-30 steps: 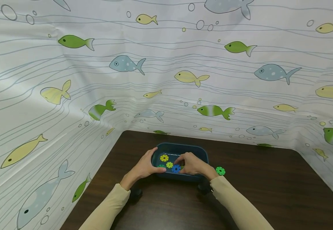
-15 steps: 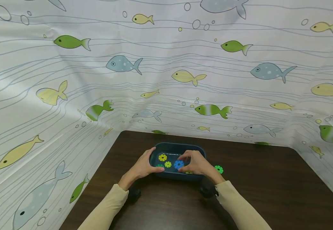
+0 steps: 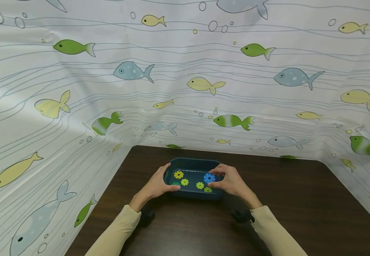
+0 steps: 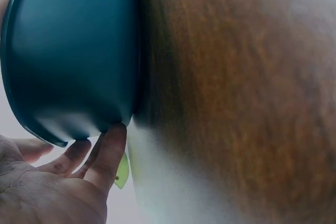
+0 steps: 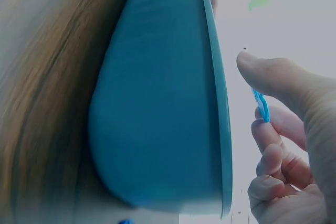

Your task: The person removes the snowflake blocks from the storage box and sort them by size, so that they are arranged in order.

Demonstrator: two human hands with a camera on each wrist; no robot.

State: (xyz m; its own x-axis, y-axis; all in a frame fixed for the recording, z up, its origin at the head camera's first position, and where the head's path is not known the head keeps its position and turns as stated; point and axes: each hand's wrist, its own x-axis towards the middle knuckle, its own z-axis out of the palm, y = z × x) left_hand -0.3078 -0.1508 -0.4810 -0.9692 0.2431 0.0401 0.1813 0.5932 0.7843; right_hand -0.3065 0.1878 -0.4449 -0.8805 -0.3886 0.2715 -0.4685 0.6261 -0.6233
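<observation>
In the head view, my left hand [image 3: 155, 183] grips the left end of a dark blue plastic basin [image 3: 188, 195], its thumb over the front rim; the left wrist view shows fingertips against the basin's outer wall [image 4: 73, 51]. My right hand [image 3: 231, 181] pinches a blue flower-shaped notched disc [image 3: 209, 178] between thumb and fingers, over the basin's right part. From the right wrist, the same blue disc [image 5: 261, 106] appears edge-on, above the rim. In the basin lie a yellow disc [image 3: 178, 174], several smaller yellow-green discs [image 3: 184, 182] and a green disc [image 3: 175, 184] partly behind my left thumb.
The basin stands on a dark wood table [image 3: 185, 227]. A white fish-patterned sheet [image 3: 172, 53] rises behind and at both sides. A small blue piece [image 5: 126, 222] shows at the bottom of the right wrist view.
My right hand has lifted the blue disc and moved it rightward over the basin, uncovering yellow-green discs. The green disc on the table is now out of sight. The left hand keeps its hold.
</observation>
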